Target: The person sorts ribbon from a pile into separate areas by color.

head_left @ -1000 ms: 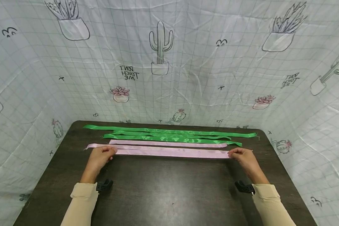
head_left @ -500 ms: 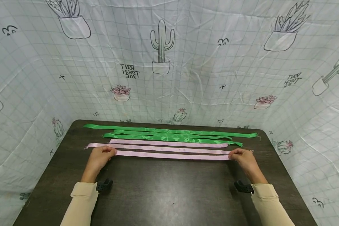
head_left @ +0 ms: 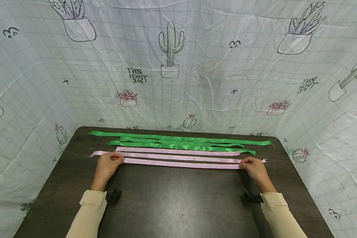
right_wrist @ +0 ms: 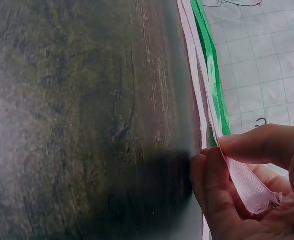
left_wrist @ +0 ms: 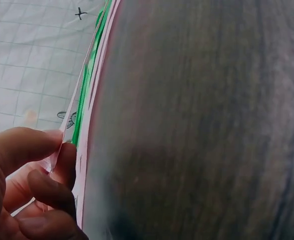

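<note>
A pink ribbon stretches nearly straight across the table between the two hands. The left hand pinches its left end between thumb and index finger. At the other end the right hand pinches it, and in the right wrist view the ribbon's frayed tip lies over the curled fingers. Just beyond run a second pink ribbon and a shorter third one, roughly parallel to it. Each hand overlaps part of the second ribbon in the head view.
Several green ribbons lie lengthwise behind the pink ones, near the back edge of the dark wooden table. A white grid-patterned cloth with cactus drawings hangs behind and at both sides. Black straps circle the wrists.
The held ribbon has come slightly nearer the person, so a dark gap now shows between it and the second pink ribbon. Both hands have shifted a little inward.
</note>
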{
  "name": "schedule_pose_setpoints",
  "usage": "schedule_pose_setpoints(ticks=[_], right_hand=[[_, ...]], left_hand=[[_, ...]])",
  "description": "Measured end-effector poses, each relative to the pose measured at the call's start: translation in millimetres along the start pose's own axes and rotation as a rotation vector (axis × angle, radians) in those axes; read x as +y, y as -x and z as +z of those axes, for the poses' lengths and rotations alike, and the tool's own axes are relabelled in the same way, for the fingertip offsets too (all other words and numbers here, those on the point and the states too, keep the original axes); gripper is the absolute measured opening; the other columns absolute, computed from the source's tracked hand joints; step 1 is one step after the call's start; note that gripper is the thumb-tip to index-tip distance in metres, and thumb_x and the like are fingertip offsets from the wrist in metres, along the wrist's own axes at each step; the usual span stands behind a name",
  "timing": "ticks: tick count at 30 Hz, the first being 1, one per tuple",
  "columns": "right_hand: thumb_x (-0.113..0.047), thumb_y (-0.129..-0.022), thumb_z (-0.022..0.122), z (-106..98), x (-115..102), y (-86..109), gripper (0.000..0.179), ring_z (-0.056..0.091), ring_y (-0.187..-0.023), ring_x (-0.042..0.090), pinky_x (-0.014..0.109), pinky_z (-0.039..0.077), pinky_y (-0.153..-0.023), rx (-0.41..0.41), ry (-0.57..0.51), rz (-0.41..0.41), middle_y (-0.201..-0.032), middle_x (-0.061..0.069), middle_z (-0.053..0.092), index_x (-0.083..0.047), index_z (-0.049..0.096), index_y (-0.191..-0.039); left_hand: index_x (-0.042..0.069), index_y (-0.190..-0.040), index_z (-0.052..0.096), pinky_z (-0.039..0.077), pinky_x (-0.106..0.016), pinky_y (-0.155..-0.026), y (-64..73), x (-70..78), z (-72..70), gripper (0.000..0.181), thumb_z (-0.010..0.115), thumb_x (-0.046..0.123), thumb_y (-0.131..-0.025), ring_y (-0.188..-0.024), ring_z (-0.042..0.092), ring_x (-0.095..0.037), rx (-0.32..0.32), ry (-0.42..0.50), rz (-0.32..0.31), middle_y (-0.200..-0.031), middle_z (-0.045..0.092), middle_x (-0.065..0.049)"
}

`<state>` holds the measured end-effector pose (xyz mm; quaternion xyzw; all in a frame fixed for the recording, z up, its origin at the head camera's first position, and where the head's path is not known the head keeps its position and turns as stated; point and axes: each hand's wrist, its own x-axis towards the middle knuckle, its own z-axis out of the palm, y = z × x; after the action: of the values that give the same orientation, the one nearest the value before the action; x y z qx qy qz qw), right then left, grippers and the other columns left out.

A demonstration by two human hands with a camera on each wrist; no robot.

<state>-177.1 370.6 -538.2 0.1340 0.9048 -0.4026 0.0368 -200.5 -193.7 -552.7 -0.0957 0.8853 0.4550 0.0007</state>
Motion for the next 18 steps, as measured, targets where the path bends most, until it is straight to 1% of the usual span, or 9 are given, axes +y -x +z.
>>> schedule_pose_setpoints(ticks=[8, 12, 18], right_hand=[[-0.002, -0.091, 0.071, 2.4, -1.8, 0.6, 0.009, 0.058, -0.073, 0.015, 0.027, 0.045, -0.066, 0.038, -0.005, 0.002, -0.072, -0.004, 0.069, 0.008, 0.071, -0.092], [-0.002, -0.091, 0.072, 2.2, 0.3, 0.8, 0.009, 0.058, -0.073, 0.016, 0.028, 0.044, -0.065, 0.047, -0.002, 0.002, -0.072, -0.002, 0.069, 0.007, 0.071, -0.091], [-0.003, -0.093, 0.073, 1.0, 3.1, -0.3, 0.013, 0.056, -0.075, 0.017, 0.029, 0.045, -0.065, 0.06, 0.011, -0.017, -0.076, 0.003, 0.069, 0.009, 0.071, -0.096]], left_hand=[[0.001, -0.097, 0.076, 0.045, -0.028, -0.067, -1.1, -2.4, 4.8, 0.015, 0.076, 0.015, -0.093, -0.071, 0.059, -0.012, 0.03, -0.015, 0.02, -0.083, 0.074, -0.009], [0.002, -0.097, 0.076, 0.045, -0.029, -0.066, -1.1, -3.1, 5.9, 0.014, 0.077, 0.015, -0.093, -0.071, 0.059, -0.013, 0.041, -0.015, 0.022, -0.083, 0.074, -0.009], [0.002, -0.096, 0.076, 0.044, -0.03, -0.066, 0.7, -1.9, 4.8, 0.013, 0.078, 0.014, -0.093, -0.072, 0.058, -0.015, 0.052, -0.016, 0.015, -0.083, 0.074, -0.009]])
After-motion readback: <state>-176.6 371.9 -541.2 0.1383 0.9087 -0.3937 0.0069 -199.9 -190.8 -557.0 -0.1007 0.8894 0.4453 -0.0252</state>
